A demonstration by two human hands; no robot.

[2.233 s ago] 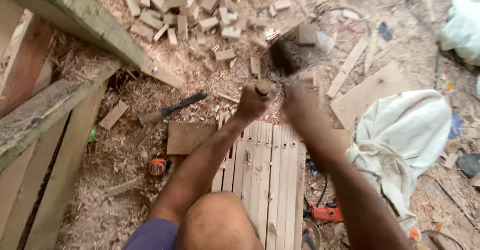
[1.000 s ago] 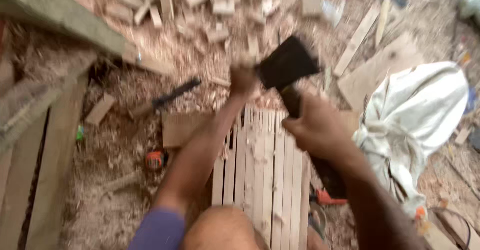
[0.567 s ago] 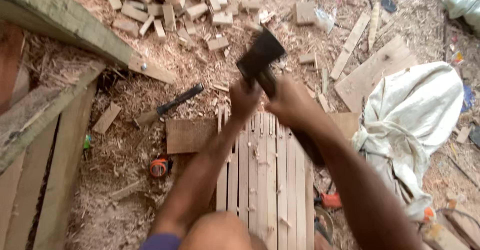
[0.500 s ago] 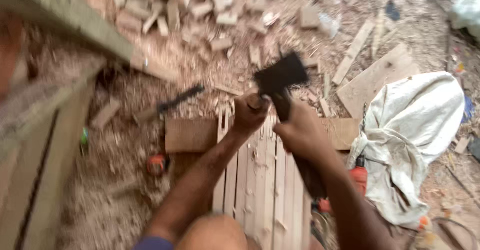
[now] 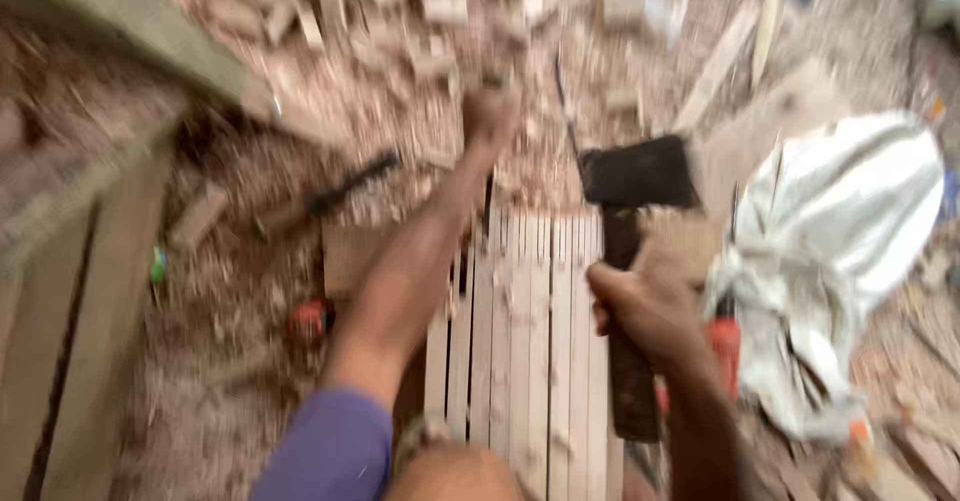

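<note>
Firmly, our right hand [image 5: 650, 311] wraps the hatchet [image 5: 628, 261] low on its handle, lifting the dark head for swing room. Our left hand [image 5: 490, 116] closes on something blurred, arm stretched beyond the slat rack's [image 5: 520, 341] far edge, apart from the blade.

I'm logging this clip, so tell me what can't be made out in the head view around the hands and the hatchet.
- Left hand: motion blur hides whatever it grips.
- Hatchet: head smeared, cutting edge unreadable; the right hand covers part of the handle.
- Wood blocks: blurred, cut off by the top edge.
- Red tool: partly hidden behind the right forearm and the white sack.
</note>
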